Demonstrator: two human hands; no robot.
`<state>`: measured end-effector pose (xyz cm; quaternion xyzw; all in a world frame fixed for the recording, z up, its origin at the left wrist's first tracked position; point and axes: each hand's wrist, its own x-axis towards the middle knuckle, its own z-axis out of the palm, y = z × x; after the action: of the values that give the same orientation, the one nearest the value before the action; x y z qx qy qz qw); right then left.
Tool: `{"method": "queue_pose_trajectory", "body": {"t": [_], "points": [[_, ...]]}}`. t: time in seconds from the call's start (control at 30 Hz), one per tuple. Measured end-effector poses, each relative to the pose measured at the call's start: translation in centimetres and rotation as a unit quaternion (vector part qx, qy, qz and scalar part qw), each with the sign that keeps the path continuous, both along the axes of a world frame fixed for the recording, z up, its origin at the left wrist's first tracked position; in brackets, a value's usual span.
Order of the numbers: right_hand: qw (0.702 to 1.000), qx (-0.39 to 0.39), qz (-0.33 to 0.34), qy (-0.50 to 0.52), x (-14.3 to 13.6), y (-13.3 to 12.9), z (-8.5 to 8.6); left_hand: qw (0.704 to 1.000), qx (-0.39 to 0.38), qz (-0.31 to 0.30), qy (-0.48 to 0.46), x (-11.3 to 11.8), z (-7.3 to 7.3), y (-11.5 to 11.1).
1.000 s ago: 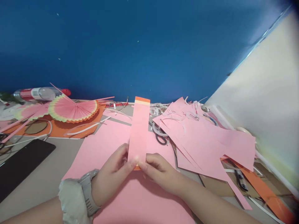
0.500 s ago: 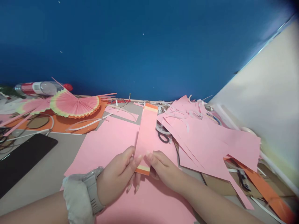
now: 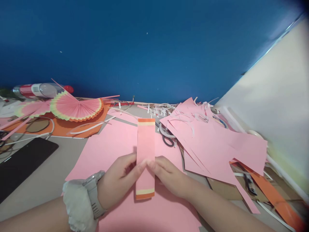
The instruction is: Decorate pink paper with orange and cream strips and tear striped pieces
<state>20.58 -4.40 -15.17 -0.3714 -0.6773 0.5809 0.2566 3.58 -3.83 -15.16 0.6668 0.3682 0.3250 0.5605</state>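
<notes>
A long folded pink paper strip (image 3: 145,141) with cream and orange bands at both ends stands nearly upright at the centre. My left hand (image 3: 120,178) grips its left edge, thumb on the front and the other fingers partly hidden behind it. On the right edge, my right hand (image 3: 170,177) holds it the same way, and the two thumb tips meet near the strip's lower middle. Beneath both hands lies a large pink sheet (image 3: 111,141) on the grey table.
Pleated pink fans (image 3: 77,108), a bottle (image 3: 41,91) and a black phone (image 3: 26,164) lie left. Scissors (image 3: 168,140), white paper scraps (image 3: 160,110), cut pink sheets (image 3: 217,151) and a cutter (image 3: 250,184) lie right. A blue wall (image 3: 145,58) rises behind.
The folded strip has moved down and slightly left and now stands straighter. Both thumbs have come together on its front, with more of the strip's lower end showing below them.
</notes>
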Motion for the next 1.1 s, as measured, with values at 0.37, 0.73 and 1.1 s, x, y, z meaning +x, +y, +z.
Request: {"method": "queue_pose_trajectory", "body": {"t": [0.37, 0.73, 1.1], "points": [[0.996, -0.074, -0.017, 0.057, -0.2, -0.2, 0.6, 0.996, -0.083, -0.005, -0.034, -0.1, -0.7, -0.4], [0.997, -0.066, 0.010, 0.032, 0.0, -0.1, 1.0, 0.996, -0.083, 0.003, -0.038, -0.3, -1.0, -0.4], [0.998, -0.058, 0.010, 0.009, 0.1, -0.1, 0.9, 0.994, -0.094, 0.027, -0.049, -0.4, -1.0, -0.2]]}}
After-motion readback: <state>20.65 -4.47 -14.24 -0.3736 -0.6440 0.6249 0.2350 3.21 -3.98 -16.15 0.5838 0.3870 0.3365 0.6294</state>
